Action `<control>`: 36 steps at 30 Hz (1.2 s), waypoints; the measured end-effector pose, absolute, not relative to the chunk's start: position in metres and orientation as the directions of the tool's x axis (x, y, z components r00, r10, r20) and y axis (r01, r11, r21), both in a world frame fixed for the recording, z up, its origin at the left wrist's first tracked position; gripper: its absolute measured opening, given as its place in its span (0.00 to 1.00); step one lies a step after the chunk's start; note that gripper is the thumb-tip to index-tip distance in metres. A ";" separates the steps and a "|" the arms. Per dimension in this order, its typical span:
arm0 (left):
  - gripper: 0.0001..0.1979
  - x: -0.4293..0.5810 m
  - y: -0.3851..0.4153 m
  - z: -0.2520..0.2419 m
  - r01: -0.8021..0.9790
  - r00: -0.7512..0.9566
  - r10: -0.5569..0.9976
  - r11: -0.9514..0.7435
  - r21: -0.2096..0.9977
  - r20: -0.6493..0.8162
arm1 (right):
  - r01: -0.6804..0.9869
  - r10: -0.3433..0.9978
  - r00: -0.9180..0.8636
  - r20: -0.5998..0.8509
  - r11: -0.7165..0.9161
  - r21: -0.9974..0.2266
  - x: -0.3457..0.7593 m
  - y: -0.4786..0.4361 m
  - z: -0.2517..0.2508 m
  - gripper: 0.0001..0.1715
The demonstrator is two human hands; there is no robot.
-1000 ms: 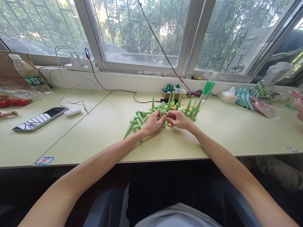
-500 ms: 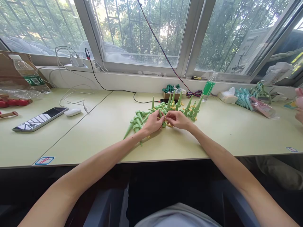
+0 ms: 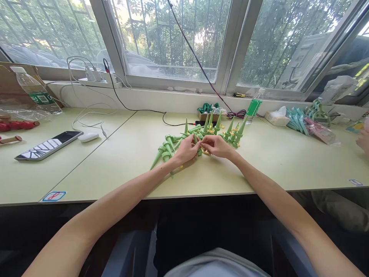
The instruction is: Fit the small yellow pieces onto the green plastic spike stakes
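Note:
My left hand (image 3: 187, 149) is closed on a green plastic spike (image 3: 199, 151), whose pointed part shows between its fingers. My right hand (image 3: 216, 146) touches the same spot from the right, thumb and fingers pinched; what they pinch is too small to make out. Several green spikes (image 3: 166, 146) lie in a pile to the left of my left hand. Behind and to the right of my right hand, several more spikes (image 3: 238, 134) stand upright with small yellow parts on them.
A phone (image 3: 49, 145) and a white case (image 3: 88, 137) lie at the left. Behind the spikes are a small box (image 3: 212, 117) and a bottle (image 3: 253, 106). Tissues (image 3: 277, 116) and teal bags (image 3: 296, 120) are at the right. Another person's hand (image 3: 363, 141) shows at the right edge.
My two hands keep nearly the same place and grip. At the right edge, the other person's hand has shifted slightly left and is blurred.

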State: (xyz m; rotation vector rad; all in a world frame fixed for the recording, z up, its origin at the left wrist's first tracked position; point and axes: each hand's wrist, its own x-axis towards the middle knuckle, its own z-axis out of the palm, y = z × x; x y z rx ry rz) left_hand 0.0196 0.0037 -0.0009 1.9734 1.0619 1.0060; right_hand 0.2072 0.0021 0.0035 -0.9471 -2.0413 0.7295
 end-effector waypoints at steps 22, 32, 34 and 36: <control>0.07 0.019 0.007 -0.006 0.332 0.381 0.867 -0.453 0.827 0.322 | 0.397 0.804 -0.445 0.394 0.571 -0.718 0.207 0.002 0.005 0.13; 0.08 0.020 0.007 -0.004 0.382 0.380 0.863 -0.474 0.793 0.332 | 0.403 0.805 -0.441 0.396 0.572 -0.714 0.208 0.003 0.003 0.12; 0.07 0.021 0.007 -0.003 0.393 0.374 0.861 -0.483 0.782 0.344 | 0.404 0.803 -0.444 0.398 0.576 -0.711 0.208 0.004 0.002 0.13; 0.08 0.021 0.008 -0.003 0.399 0.373 0.858 -0.492 0.774 0.353 | 0.408 0.800 -0.446 0.402 0.581 -0.705 0.208 0.004 0.001 0.13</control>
